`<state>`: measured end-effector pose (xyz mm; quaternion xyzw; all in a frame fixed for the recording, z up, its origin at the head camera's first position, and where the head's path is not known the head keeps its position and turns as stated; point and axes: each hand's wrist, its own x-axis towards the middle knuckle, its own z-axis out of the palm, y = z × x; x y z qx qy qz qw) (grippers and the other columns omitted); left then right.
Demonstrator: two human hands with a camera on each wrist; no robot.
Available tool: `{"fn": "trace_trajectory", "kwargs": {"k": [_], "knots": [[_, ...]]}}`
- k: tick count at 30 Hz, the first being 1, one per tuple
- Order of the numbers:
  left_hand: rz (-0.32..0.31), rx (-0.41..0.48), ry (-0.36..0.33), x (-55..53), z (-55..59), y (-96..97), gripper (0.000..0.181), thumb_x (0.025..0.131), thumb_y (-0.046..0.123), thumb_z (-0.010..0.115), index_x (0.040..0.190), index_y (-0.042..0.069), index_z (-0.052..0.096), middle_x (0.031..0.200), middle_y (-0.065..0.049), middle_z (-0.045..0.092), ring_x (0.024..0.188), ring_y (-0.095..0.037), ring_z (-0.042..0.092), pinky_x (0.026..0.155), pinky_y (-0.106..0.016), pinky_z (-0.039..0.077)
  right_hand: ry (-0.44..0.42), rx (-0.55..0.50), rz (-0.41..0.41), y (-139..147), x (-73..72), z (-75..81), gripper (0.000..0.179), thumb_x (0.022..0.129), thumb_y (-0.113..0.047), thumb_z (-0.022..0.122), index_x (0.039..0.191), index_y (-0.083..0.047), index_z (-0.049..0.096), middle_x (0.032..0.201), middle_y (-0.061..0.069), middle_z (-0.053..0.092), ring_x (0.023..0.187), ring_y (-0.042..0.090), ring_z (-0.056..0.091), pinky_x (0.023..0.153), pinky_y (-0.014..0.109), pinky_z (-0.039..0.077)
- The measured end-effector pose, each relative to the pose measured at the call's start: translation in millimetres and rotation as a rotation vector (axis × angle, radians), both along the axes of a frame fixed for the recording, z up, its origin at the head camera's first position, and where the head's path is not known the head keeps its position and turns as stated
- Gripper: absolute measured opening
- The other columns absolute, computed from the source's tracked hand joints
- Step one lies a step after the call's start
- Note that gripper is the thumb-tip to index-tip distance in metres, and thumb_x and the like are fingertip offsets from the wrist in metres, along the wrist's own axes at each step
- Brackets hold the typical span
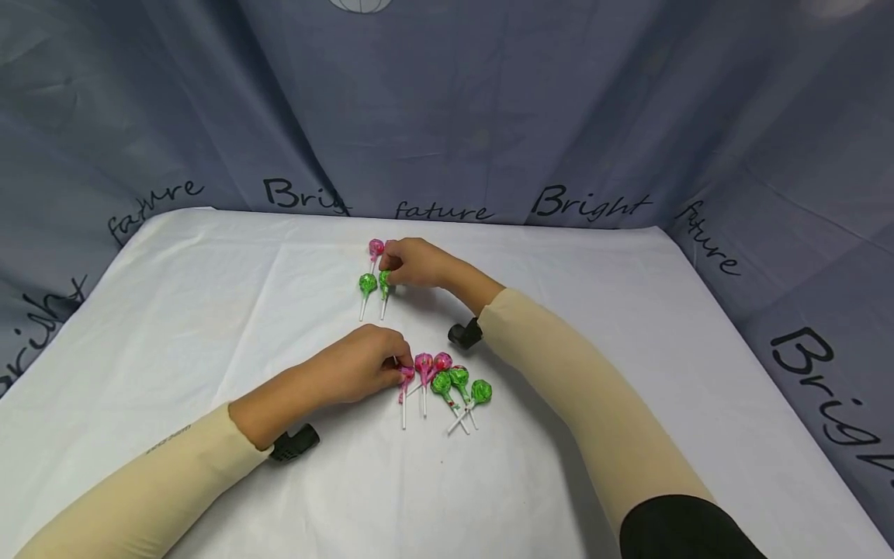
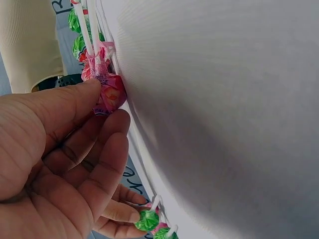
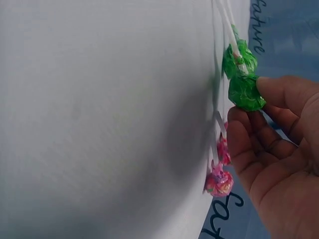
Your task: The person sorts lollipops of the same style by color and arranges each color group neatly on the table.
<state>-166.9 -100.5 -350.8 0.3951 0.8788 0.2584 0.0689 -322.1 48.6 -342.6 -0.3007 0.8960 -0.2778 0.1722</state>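
Note:
In the head view my left hand [image 1: 356, 366] is at the near group of lollipops, its thumb and fingers pinching the wrapped head of a pink lollipop [image 2: 113, 93]. Beside it lie more pink lollipops [image 1: 423, 363] and three green lollipops [image 1: 480, 391], some sticks crossing. Farther back, my right hand [image 1: 421, 264] pinches the head of a green lollipop [image 3: 246, 93] between thumb and fingertips. A second green lollipop [image 1: 367, 283] lies just left of it. Behind these are pink lollipops [image 3: 219, 182], partly hidden by the right hand in the head view.
A white cloth [image 1: 279, 295] with soft creases covers the table. Grey-blue curtain fabric [image 1: 447, 116] with black lettering hangs behind and along both sides. Dark wrist cameras [image 1: 295, 442] sit at the cuffs of both beige sleeves [image 1: 580, 373].

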Motion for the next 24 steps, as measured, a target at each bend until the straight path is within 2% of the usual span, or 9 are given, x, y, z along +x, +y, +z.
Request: {"fn": "trace_trajectory", "kwargs": {"k": [11,24], "knots": [[0.0,0.0,0.004,1.3,0.9,0.4,0.008,0.086,0.006,0.078,0.088,0.01,0.071,0.085,0.007,0.064,0.081,-0.013,0.06,0.075,-0.028,0.049,0.028,0.067,0.0,-3.1,4.6,-4.1,0.012,0.094,-0.009,0.066,0.106,-0.007,0.067,0.101,0.005,0.064,0.091,0.017,0.055,0.08,0.027,0.047],[-0.008,0.002,0.019,0.6,0.2,-0.5,0.008,0.085,0.005,0.077,0.088,0.01,0.071,0.084,0.007,0.063,0.08,-0.013,0.06,0.074,-0.027,0.049,0.054,0.022,0.021,5.9,1.3,-2.8,0.013,0.093,-0.01,0.065,0.106,-0.008,0.068,0.106,0.004,0.067,0.098,0.017,0.06,0.085,0.029,0.047]]}}
